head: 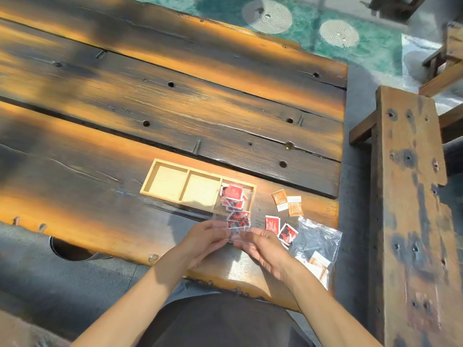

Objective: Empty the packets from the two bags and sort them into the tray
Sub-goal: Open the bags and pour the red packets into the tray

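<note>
Btw. both hands' fingers (220, 230): pkt bag (234, 211)

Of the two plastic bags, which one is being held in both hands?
The bag of red packets, held at its near edge by the left hand and right hand. The other bag lies untouched on the table to the right.
</note>
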Available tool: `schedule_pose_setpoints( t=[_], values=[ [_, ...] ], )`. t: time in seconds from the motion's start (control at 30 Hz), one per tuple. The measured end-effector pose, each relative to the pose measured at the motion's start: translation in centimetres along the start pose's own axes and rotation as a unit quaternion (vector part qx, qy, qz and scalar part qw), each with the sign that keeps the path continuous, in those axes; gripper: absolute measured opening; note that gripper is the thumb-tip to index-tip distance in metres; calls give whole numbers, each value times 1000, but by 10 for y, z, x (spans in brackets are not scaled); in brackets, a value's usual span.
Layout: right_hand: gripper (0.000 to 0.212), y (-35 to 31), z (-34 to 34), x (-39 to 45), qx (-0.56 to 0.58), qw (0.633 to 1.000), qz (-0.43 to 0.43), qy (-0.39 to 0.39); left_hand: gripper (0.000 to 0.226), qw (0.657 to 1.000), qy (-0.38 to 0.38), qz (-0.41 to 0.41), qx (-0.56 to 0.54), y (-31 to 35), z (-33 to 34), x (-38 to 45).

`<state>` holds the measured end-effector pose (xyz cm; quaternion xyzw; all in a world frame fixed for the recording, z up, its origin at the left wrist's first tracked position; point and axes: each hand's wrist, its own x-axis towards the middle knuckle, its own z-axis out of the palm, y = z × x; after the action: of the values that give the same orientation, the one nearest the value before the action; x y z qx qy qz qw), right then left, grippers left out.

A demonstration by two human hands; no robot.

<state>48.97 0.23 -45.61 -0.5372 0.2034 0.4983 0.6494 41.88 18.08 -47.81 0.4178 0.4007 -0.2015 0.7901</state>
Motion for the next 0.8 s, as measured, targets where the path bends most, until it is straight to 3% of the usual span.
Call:
schedule_pose_setpoints(
  t=[0.23,0.57,0.8],
  values=[
    [26,-13,5,-7,5,1000,-6,-6,27,1000,-15,0,-4,18,9,-6],
    [23,-37,9,-15,-20,999,-23,-30,40,997,-25,65,15,37,18,-15],
    [26,-51,9,-19,-60,996,-40,-45,11,995,-12,95,23,46,24,-25]
  ],
)
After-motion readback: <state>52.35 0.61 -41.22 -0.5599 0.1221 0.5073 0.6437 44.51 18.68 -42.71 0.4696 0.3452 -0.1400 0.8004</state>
